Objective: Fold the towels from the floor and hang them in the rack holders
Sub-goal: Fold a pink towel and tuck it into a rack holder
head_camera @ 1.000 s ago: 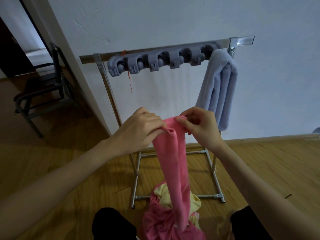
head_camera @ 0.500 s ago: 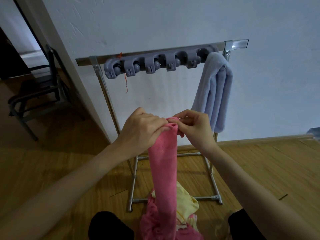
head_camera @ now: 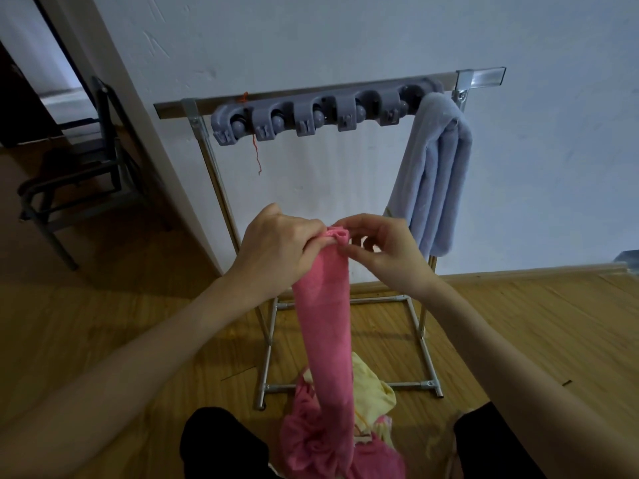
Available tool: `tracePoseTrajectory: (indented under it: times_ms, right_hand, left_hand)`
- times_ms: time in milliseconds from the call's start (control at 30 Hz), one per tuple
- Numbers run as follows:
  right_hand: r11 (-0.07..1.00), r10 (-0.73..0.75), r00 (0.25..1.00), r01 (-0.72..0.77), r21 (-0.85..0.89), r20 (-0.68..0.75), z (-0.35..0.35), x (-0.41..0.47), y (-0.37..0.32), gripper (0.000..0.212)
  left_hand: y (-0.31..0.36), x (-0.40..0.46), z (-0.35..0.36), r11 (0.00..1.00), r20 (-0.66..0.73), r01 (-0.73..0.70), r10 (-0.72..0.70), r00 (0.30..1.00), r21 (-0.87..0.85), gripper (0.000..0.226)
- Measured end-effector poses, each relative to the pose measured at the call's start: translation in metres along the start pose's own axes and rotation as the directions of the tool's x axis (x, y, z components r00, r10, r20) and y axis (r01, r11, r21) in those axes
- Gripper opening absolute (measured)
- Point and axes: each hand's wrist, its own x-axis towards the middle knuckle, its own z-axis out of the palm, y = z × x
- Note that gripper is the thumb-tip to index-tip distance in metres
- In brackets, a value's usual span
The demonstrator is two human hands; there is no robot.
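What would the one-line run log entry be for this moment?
left hand: grips pink towel top | right hand: pinches towel top | rack: blue towel hung at right end | floor: pink and yellow towels left

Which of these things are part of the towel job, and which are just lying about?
Part of the job:
pink towel
left hand
right hand
grey rack holders
hung pale blue towel
yellow towel

Lying about:
dark metal chair

pink towel (head_camera: 323, 305) | pale blue-grey towel (head_camera: 435, 174) | pale yellow towel (head_camera: 371, 388) | grey holders (head_camera: 311, 115) | silver rack (head_camera: 425, 340) | orange thread (head_camera: 256, 153) | brown wood floor (head_camera: 518, 323) | white wall (head_camera: 345, 36)
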Motion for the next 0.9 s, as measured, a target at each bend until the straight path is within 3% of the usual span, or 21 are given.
tracePoseTrajectory:
  times_ms: [67,267,367,433,567,700,900]
  right_hand:
    - [0.998,-0.020,1.000,0.020,-0.060,-0.012,0.000,0.001,0.002,0.019]
    - [0.992,0.092,0.995,-0.087,0.090,-0.047,0.005,-0.004,0.004,0.021]
    - [0.977,0.149,0.988,-0.139,0.162,-0.047,0.002,-0.006,0.003,0.023]
    - [0.969,0.173,0.984,-0.161,0.188,-0.048,0.001,-0.006,0.001,0.023]
    - [0.965,0.189,0.978,-0.169,0.199,-0.085,0.002,-0.004,-0.001,0.026]
    - [0.988,0.093,0.984,-0.073,0.134,-0.153,-0.004,-0.006,-0.002,0.025]
    - [0.999,-0.041,0.985,0.043,0.010,-0.168,-0.005,-0.007,-0.004,0.024]
  left_hand:
    - [0.000,-0.002,-0.002,1.000,-0.021,-0.007,0.007,1.000,-0.026,0.029]
    - [-0.009,-0.021,0.001,0.990,-0.047,-0.077,0.071,0.996,-0.122,0.027]
    - [-0.018,-0.029,0.005,0.984,0.021,0.034,-0.031,0.999,-0.176,0.026]
    - [-0.022,-0.028,0.006,0.939,0.108,0.116,-0.086,0.991,-0.324,0.022]
    - [-0.016,-0.014,0.006,0.824,0.058,0.214,-0.217,0.975,-0.525,0.018]
    - [-0.004,-0.003,0.008,0.740,0.010,0.267,-0.332,0.943,-0.617,0.015]
    - [0.002,0.002,0.017,0.722,-0.057,0.263,-0.386,0.921,-0.640,0.015]
